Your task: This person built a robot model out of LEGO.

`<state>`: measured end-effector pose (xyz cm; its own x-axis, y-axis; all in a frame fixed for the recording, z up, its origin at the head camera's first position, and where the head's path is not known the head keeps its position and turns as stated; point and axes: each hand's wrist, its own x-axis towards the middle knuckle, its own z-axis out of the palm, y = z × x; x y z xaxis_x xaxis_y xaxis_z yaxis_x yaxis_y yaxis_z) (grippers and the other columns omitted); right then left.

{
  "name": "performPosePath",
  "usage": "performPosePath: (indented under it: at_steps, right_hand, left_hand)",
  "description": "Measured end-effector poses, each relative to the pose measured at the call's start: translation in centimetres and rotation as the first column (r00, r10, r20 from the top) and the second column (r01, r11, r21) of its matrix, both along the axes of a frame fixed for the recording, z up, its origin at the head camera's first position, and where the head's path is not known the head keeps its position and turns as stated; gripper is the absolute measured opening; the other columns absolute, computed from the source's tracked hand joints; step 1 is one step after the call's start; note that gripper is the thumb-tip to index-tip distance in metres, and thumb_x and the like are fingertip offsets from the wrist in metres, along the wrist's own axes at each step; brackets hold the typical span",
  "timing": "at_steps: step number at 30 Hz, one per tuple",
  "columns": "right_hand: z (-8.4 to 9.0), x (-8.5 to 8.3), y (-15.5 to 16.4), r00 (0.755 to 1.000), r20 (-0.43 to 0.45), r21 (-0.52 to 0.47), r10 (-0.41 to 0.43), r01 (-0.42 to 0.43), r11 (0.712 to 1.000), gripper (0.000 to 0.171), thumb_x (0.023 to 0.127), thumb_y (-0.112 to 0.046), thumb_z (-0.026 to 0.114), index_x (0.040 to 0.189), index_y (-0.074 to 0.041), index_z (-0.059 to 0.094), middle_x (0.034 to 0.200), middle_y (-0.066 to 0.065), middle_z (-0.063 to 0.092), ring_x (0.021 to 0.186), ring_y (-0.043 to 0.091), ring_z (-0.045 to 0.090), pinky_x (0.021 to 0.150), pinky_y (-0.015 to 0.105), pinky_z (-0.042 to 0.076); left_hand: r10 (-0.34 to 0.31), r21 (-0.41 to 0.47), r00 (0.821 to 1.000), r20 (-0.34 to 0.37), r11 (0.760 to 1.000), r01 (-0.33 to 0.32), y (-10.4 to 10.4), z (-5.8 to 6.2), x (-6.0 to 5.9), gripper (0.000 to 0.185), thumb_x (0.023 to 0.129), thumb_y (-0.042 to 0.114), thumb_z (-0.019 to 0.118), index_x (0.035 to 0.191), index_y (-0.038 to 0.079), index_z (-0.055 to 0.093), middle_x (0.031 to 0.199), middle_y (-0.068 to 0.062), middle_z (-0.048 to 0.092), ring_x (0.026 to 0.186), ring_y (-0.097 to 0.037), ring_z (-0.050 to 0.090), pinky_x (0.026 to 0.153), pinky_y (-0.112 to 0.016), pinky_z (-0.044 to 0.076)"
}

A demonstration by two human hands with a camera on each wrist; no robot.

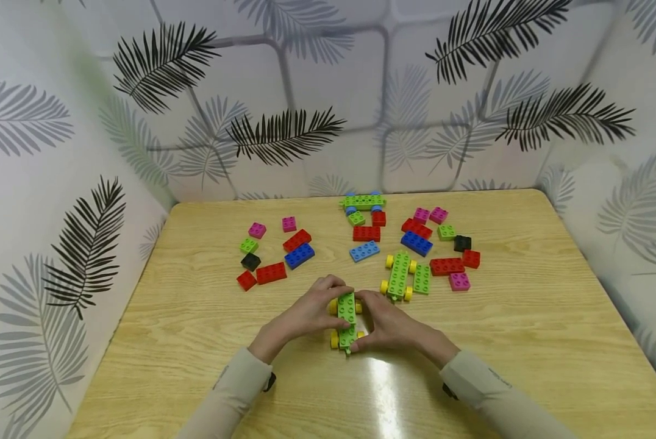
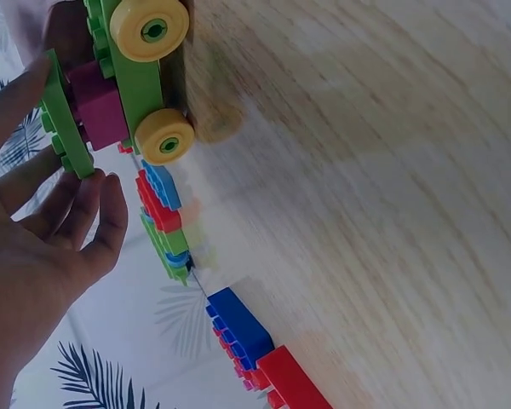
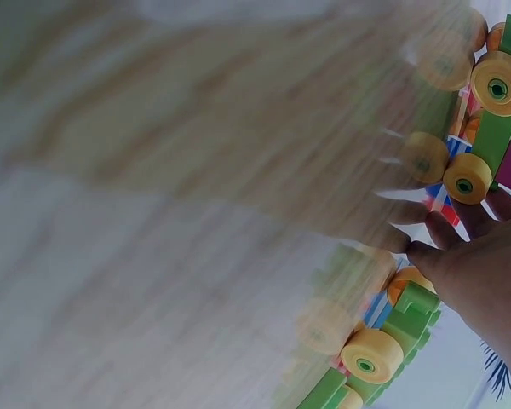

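Green wheeled brick car [image 1: 347,322] – unlabelled – held by left hand [image 1: 306,317]; right hand [image 1: 391,326].

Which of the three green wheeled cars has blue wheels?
The far car at the table's back edge; the held car and the middle car have yellow wheels.

car [image 1: 347,320]: green, yellow wheels | table [image 1: 525,341]: light woodgrain | wall [image 1: 306,91]: black-grey leaf print

Head view high above table [image 1: 525,341]; wrist views close, tabletop-level.
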<state>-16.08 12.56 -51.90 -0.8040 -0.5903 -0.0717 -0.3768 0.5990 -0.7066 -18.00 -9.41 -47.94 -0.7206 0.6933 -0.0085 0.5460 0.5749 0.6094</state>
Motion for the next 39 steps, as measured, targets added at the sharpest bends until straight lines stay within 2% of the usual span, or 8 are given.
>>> performPosePath:
  at_steps: [9, 18, 27, 30, 39]
  right_hand:
    - [0.0, -0.1, -0.1, 1.0, 0.001, 0.001, 0.002, -0.002, 1.0, 0.102, 0.069, -0.055, 0.081, 0.144, -0.005, 0.033, 0.145, 0.016, 0.039, 0.135, 0.032, 0.035, 0.109, 0.049, 0.031]
    - [-0.1, -0.1, 0.0, 1.0, -0.015, 0.005, -0.008, 0.008, 1.0, 0.103, 0.069, -0.055, 0.081, 0.144, -0.004, 0.033, 0.144, 0.016, 0.04, 0.134, 0.031, 0.036, 0.108, 0.048, 0.032]
    - [0.0, -0.1, 0.0, 1.0, -0.001, 0.003, -0.009, 0.009, 1.0, 0.106, 0.069, -0.055, 0.081, 0.148, -0.006, 0.029, 0.148, 0.017, 0.036, 0.137, 0.032, 0.032, 0.11, 0.049, 0.029]
    - [0.1, -0.1, -0.1, 1.0, 0.0, -0.012, -0.005, 0.005, 1.0, 0.107, 0.069, -0.054, 0.081, 0.148, -0.006, 0.028, 0.148, 0.017, 0.035, 0.137, 0.033, 0.031, 0.11, 0.05, 0.029]
    - [0.1, -0.1, -0.2, 1.0, 0.004, -0.035, 0.006, -0.006, 0.999, 0.108, 0.069, -0.052, 0.083, 0.149, -0.004, 0.027, 0.148, 0.018, 0.035, 0.137, 0.035, 0.031, 0.109, 0.052, 0.029]
  left_hand:
    - [0.011, -0.063, 1.0, -0.027, 0.998, -0.013, 0.2, 0.5, 0.1, 0.061, 0.083, 0.03, 0.077, 0.135, 0.007, 0.055, 0.125, -0.004, 0.049, 0.113, -0.018, 0.046, 0.097, -0.033, 0.045]
    - [-0.004, -0.084, 0.995, -0.097, 0.996, -0.005, 0.5, 0.4, -0.1, 0.061, 0.081, 0.029, 0.08, 0.132, 0.007, 0.056, 0.125, -0.004, 0.051, 0.113, -0.019, 0.047, 0.096, -0.033, 0.045]
    - [0.001, -0.092, 0.997, -0.078, 0.996, -0.008, 0.4, 0.5, -0.1, 0.061, 0.081, 0.029, 0.079, 0.133, 0.007, 0.056, 0.121, -0.003, 0.052, 0.11, -0.017, 0.048, 0.094, -0.032, 0.046]
    - [0.002, -0.116, 0.996, -0.085, 0.993, -0.012, 0.5, 0.8, 0.0, 0.061, 0.081, 0.03, 0.079, 0.133, 0.007, 0.056, 0.12, -0.003, 0.052, 0.107, -0.016, 0.049, 0.092, -0.032, 0.046]
    - [-0.024, -0.237, 0.982, -0.185, 0.971, -0.021, 0.9, 1.3, 0.5, 0.061, 0.083, 0.035, 0.076, 0.133, 0.007, 0.056, 0.117, -0.002, 0.053, 0.105, -0.017, 0.049, 0.08, -0.035, 0.047]
